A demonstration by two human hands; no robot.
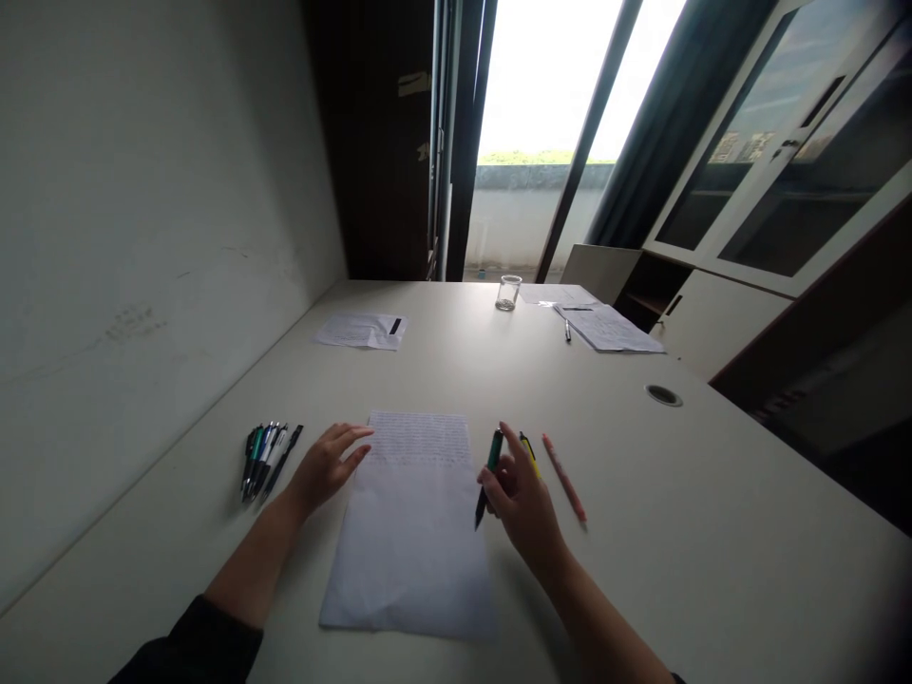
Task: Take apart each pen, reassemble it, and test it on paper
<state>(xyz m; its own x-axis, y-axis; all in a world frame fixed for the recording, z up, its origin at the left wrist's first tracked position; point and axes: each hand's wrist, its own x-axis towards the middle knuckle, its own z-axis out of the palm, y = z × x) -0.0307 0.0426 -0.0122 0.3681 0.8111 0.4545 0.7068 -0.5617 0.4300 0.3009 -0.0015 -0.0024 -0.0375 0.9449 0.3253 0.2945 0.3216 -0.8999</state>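
Note:
A sheet of paper lies in front of me, its top part covered with lines of handwriting. My left hand is at the sheet's upper left edge, fingers apart and holding nothing. In my right hand, beside the right edge, is a green and black pen, tip pointing down. Whether the tip touches the paper I cannot tell. Partly hidden behind that hand is a yellow pen. An orange pen lies just to its right. Left of my left hand rests a bunch of several pens.
A glass stands at the table's far edge. Stacked papers with a pen lie far right, and another sheet far left. A round cable hole is on the right. The wall borders the left side.

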